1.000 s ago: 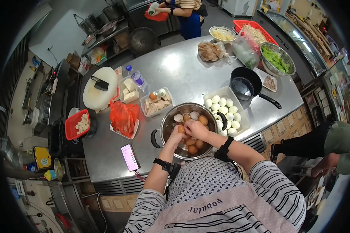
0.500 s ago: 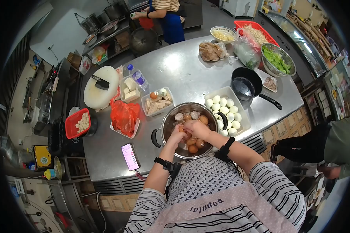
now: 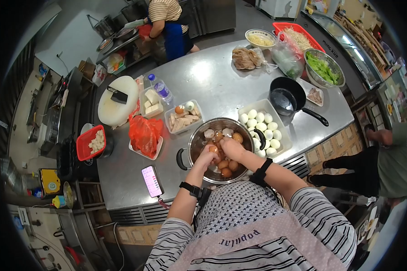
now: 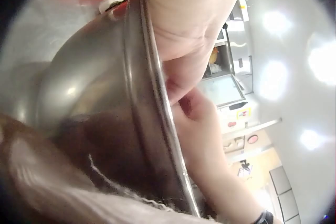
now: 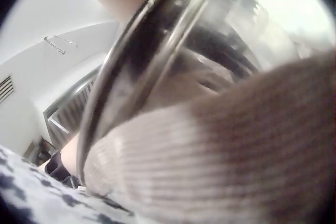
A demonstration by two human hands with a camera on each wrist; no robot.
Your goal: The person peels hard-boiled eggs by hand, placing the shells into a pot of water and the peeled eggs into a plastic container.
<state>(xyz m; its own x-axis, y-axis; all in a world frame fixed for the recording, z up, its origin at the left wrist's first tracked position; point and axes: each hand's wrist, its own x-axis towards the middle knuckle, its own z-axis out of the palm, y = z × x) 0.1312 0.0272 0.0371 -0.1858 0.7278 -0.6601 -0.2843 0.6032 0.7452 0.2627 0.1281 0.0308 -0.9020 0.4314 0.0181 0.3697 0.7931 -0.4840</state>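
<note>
Both hands work inside a steel pot [image 3: 191,134] at the table's front edge. My left hand [image 3: 206,157] holds a brown egg [image 3: 213,148] near its fingertips. Close beside it, my right hand [image 3: 232,149] reaches down into the pot, and I cannot tell whether its hidden fingers grip anything. Brown eggs [image 3: 233,165] and pale pieces of eggshell [image 3: 209,133] lie around the hands. To the right, a clear tub of peeled white eggs [image 3: 268,134] stands against the pot's handle. In both wrist views the pot's wall [image 4: 84,77] hides the fingertips.
Left of the pot are a food tub [image 3: 184,126], a red bag [image 3: 144,135] and a phone [image 3: 151,180]. A black saucepan [image 3: 286,92] stands behind the egg tub, its handle pointing right. Another person [image 3: 169,29] is beyond the table; one more [image 3: 389,158] stands at right.
My right hand has shifted slightly away from the left and the egg shows more. The person beyond the table has moved left; the one at right has come further into view.
</note>
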